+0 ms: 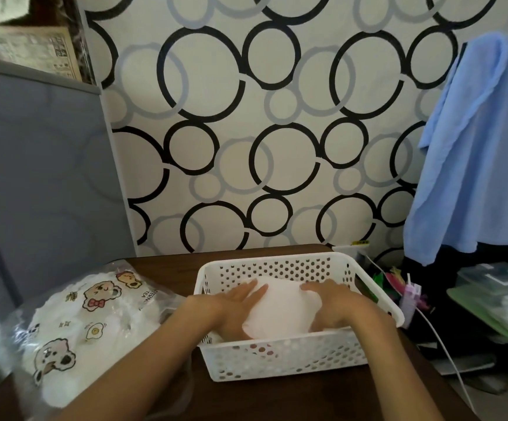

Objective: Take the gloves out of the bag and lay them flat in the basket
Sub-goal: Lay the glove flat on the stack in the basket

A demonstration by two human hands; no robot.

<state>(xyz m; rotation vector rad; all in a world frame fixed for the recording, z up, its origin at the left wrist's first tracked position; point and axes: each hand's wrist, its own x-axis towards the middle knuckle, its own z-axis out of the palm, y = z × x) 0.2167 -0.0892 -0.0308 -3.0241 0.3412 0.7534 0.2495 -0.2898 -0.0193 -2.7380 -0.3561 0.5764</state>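
A white perforated plastic basket (277, 357) stands on the dark wooden table. Inside it lies a white glove (283, 311), a soft pale bundle. My left hand (237, 305) presses on the glove's left side with straight fingers. My right hand (331, 305) rests on its right side, fingers spread over the fabric. To the left of the basket lies the clear plastic bag (88, 323) printed with cartoon bears and eggs, with more white fabric inside it.
A grey cabinet (40, 177) rises at the left. Blue cloth (474, 147) hangs at the right over a cluttered side area with a green tray (489, 308) and a white cable (447, 347). The patterned wall stands close behind the table (167, 262).
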